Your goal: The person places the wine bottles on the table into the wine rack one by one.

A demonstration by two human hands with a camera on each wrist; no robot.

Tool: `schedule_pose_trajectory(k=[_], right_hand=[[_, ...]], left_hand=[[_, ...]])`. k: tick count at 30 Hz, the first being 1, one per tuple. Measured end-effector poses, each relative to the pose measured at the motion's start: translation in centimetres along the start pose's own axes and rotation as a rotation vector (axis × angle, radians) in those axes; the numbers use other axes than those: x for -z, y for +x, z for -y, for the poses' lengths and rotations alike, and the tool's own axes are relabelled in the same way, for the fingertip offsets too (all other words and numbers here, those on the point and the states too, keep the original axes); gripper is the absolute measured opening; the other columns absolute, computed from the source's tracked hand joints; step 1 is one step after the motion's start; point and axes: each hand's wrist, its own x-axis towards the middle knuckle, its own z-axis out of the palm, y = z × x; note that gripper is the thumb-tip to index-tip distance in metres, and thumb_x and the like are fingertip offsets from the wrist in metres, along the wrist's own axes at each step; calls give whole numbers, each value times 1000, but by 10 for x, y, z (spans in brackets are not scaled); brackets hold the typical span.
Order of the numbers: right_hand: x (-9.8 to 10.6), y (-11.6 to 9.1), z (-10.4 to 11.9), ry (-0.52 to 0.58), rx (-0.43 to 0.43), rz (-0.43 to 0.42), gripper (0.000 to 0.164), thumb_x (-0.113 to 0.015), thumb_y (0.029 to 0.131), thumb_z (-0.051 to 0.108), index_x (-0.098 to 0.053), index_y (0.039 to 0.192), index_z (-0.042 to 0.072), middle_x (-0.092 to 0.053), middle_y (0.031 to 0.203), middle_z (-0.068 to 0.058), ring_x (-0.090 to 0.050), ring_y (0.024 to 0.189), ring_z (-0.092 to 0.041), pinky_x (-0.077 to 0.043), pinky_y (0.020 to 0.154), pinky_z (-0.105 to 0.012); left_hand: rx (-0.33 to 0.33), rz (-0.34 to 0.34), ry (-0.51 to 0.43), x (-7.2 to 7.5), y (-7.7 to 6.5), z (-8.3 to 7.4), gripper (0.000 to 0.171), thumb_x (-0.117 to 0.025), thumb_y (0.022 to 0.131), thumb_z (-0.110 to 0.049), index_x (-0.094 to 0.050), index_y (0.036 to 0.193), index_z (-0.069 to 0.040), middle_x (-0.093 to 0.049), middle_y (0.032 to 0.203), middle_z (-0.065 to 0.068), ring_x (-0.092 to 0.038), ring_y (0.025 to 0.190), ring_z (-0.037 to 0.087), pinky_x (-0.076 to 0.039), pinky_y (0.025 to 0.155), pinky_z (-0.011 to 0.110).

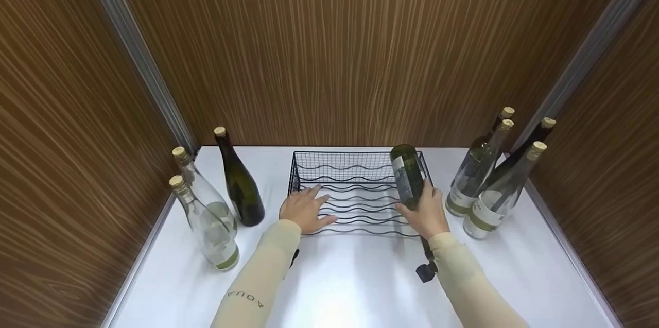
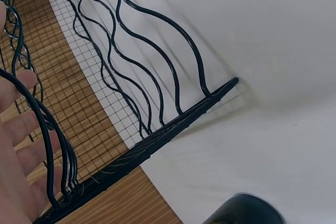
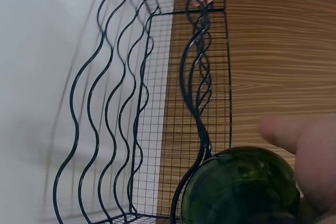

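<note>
A black wire wine rack (image 1: 358, 209) with wavy bars stands at the middle of the white table. My right hand (image 1: 428, 214) grips a green wine bottle (image 1: 409, 176) with a pale label, over the rack's right end. Its base points away from me and its neck towards me, partly hidden by the wrist. In the right wrist view the bottle's round base (image 3: 239, 187) overlaps the upper wavy bars. My left hand (image 1: 305, 210) rests on the rack's left end, fingers spread. The left wrist view shows its fingers (image 2: 37, 153) behind the upper bars.
On the left stand two clear corked bottles (image 1: 213, 238) and a dark green corked bottle (image 1: 244, 191). Several corked bottles, clear (image 1: 489, 209) and dark (image 1: 515, 160), stand close together on the right. Wood-patterned walls (image 1: 355, 50) enclose the back and both sides.
</note>
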Motion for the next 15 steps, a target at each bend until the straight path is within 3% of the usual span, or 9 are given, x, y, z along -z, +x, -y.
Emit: schedule_pose_trajectory(k=[3, 9, 11, 15], right_hand=[[4, 0, 1, -38, 5, 26, 99, -70, 77, 41, -9, 144, -1, -27, 130, -32, -43, 110, -43, -39, 89, -55], [9, 2, -3, -291, 77, -64, 100, -67, 70, 60, -29, 139, -1, -41, 128, -27, -35, 118, -40, -33, 90, -60], [9, 4, -6, -281, 90, -72, 98, -68, 71, 58, -31, 138, -2, -42, 128, -27, -34, 118, -40, -33, 90, -60], [7, 7, -12, -148, 89, -14, 92, -67, 77, 47, -23, 140, -4, -33, 135, -28, -31, 121, -42, -31, 95, -58]], left_hand=[[-1, 7, -4, 0, 1, -1, 73, -32, 81, -74, -44, 136, -28, -31, 145, 7, -33, 129, 29, -28, 102, 49], [6, 16, -16, -2, 2, -2, 71, -35, 82, -72, -43, 136, -27, -29, 146, 7, -31, 130, 29, -27, 103, 49], [10, 6, -22, -3, 2, -2, 70, -37, 82, -71, -44, 136, -27, -30, 146, 7, -32, 129, 29, -27, 103, 50], [16, 6, -25, -5, 1, -2, 70, -36, 82, -72, -44, 136, -28, -29, 146, 6, -31, 129, 29, -26, 103, 49]])
